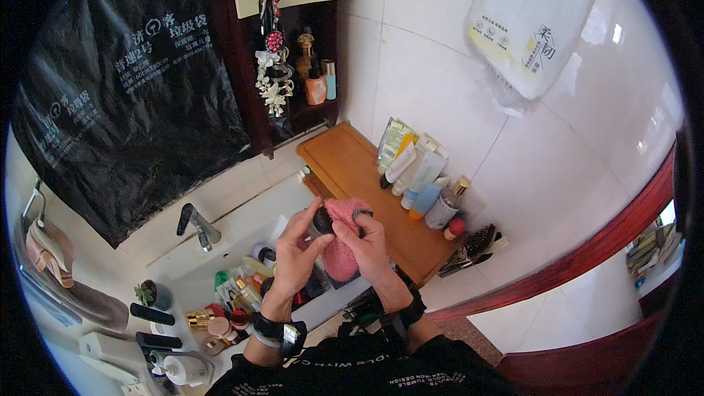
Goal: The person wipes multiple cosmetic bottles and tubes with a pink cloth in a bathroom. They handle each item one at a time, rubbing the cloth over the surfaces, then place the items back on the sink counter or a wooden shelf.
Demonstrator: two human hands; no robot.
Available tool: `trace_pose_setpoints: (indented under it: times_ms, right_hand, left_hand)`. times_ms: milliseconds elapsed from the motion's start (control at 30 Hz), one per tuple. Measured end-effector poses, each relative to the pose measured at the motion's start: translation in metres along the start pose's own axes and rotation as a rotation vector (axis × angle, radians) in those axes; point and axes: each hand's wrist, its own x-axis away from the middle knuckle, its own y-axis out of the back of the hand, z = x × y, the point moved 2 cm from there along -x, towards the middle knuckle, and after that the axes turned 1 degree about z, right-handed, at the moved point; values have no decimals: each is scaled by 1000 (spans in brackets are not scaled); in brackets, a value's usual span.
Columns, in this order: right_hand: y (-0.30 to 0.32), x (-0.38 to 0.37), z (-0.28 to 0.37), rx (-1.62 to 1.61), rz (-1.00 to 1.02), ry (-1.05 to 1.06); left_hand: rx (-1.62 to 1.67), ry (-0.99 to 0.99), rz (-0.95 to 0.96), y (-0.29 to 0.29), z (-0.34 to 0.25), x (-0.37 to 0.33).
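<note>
In front of my chest, my left hand (295, 253) has its fingers closed around a small dark, rounded object (322, 220); its exact kind does not show. Close beside it, my right hand (367, 246) grips a fluffy pink cloth (339, 258) between thumb and fingers. The cloth hangs below the fingers and touches the dark object. Both hands are raised over the right end of the white sink (246, 238), beside a wooden shelf board (352, 169).
Many bottles and jars (249, 293) crowd the sink and its near edge. A chrome faucet (199, 227) stands behind them. Tubes (424, 172) and a spray bottle (446, 205) line the board's wall side, near a hairbrush (478, 242). A black plastic sheet (132, 139) covers the cabinet front.
</note>
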Motion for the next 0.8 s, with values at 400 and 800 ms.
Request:
trace_pose_setpoints:
  times_ms: [400,800]
  right_hand:
    - [-23,8,16,35,51,191]
    - [-30,16,0,-257,-26,-88]
  left_hand:
    - [-6,-26,72,27,1,14]
    - [520,169,64,26,-2,15]
